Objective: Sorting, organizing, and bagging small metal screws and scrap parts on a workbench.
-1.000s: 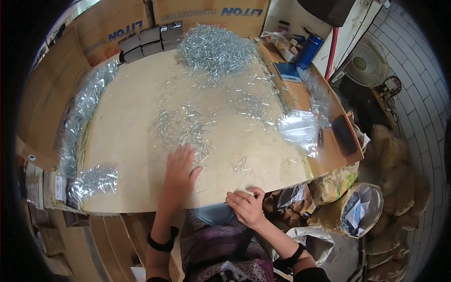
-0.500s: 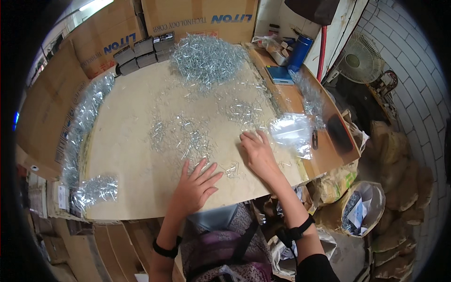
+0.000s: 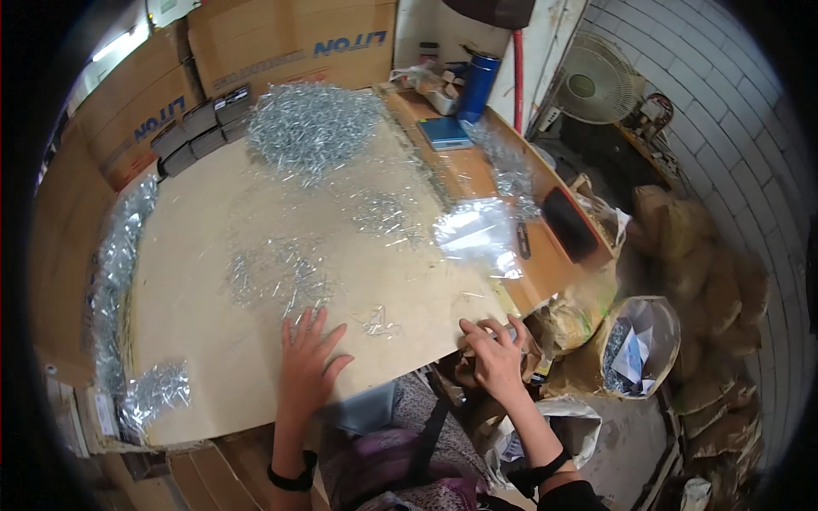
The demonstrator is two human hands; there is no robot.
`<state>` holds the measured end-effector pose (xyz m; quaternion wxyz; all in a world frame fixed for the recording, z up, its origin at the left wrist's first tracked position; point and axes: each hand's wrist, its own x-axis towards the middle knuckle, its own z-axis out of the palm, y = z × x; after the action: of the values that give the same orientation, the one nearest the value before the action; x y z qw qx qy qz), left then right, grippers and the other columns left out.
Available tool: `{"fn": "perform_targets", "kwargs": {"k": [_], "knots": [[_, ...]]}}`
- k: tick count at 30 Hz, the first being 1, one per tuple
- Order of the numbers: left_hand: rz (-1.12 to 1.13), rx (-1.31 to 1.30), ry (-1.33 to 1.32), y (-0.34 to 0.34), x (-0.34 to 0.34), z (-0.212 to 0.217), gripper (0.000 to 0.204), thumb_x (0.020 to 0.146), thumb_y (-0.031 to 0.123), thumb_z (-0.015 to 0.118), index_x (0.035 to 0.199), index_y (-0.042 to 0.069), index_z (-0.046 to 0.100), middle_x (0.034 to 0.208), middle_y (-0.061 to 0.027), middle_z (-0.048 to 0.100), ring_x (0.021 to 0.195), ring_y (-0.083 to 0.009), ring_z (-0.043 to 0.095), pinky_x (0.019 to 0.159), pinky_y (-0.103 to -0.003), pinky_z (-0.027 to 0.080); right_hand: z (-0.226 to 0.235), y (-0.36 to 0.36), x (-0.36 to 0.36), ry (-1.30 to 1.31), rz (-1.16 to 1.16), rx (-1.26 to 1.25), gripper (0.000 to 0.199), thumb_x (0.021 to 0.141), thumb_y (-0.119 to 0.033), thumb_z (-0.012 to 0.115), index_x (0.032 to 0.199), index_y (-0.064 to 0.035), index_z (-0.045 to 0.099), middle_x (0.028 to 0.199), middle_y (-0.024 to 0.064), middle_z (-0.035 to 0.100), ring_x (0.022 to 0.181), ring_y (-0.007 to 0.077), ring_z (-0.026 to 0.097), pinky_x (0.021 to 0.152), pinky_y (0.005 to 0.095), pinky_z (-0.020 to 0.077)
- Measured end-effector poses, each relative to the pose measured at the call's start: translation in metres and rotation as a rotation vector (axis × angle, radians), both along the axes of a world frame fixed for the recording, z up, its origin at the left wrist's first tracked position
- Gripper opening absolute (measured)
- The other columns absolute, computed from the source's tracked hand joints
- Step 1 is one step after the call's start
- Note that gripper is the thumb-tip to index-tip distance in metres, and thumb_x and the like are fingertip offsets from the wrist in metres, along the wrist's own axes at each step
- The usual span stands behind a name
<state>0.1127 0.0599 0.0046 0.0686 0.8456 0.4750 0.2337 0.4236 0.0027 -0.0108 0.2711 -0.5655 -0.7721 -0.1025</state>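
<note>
My left hand (image 3: 311,362) rests on the pale board tabletop (image 3: 196,341), fingers spread, its fingertips touching the near edge of a loose scatter of thin silvery metal pins (image 3: 298,268). My right hand (image 3: 498,358) is at the board's front right edge, fingers bent and apart, with nothing visible in them. Between the hands lies a small cluster of pins (image 3: 375,322). Another scatter of pins (image 3: 388,217) spreads farther back, and a large heap of them (image 3: 315,128) stands at the far side.
Clear plastic bags (image 3: 477,230) lie on the orange-brown side shelf, near a blue scale (image 3: 445,134) and a dark phone-like slab (image 3: 569,223). Filled bags of pins (image 3: 115,281) line the left edge. Cardboard boxes (image 3: 290,43) wall the back. An open sack (image 3: 639,349) stands at right.
My right hand has moved from the pins on the board toward me, to the front right edge. The left hand stays by the scatter. The whole view has shifted.
</note>
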Motion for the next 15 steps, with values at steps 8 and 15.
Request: {"fn": "perform_targets", "kwargs": {"k": [8, 15], "knots": [[-0.004, -0.012, -0.008, 0.001, 0.002, 0.000, 0.042, 0.083, 0.027, 0.066, 0.121, 0.010, 0.059, 0.139, -0.0176, 0.044, 0.131, -0.0380, 0.036, 0.111, -0.056, 0.018, -0.006, 0.011, 0.048, -0.009, -0.186, 0.110, 0.041, 0.061, 0.004, 0.060, 0.099, -0.0109, 0.061, 0.107, -0.0008, 0.065, 0.102, 0.0212, 0.055, 0.101, 0.0475, 0.0291], [-0.024, -0.022, -0.031, 0.003, 0.002, -0.001, 0.040, 0.084, 0.024, 0.065, 0.120, 0.009, 0.059, 0.140, -0.0180, 0.043, 0.131, -0.0397, 0.036, 0.110, -0.057, 0.018, -0.011, 0.047, 0.124, 0.086, -0.443, 0.110, 0.036, 0.071, 0.005, 0.060, 0.104, -0.0086, 0.063, 0.106, 0.0049, 0.065, 0.106, 0.0239, 0.055, 0.103, 0.0480, 0.0288]]}}
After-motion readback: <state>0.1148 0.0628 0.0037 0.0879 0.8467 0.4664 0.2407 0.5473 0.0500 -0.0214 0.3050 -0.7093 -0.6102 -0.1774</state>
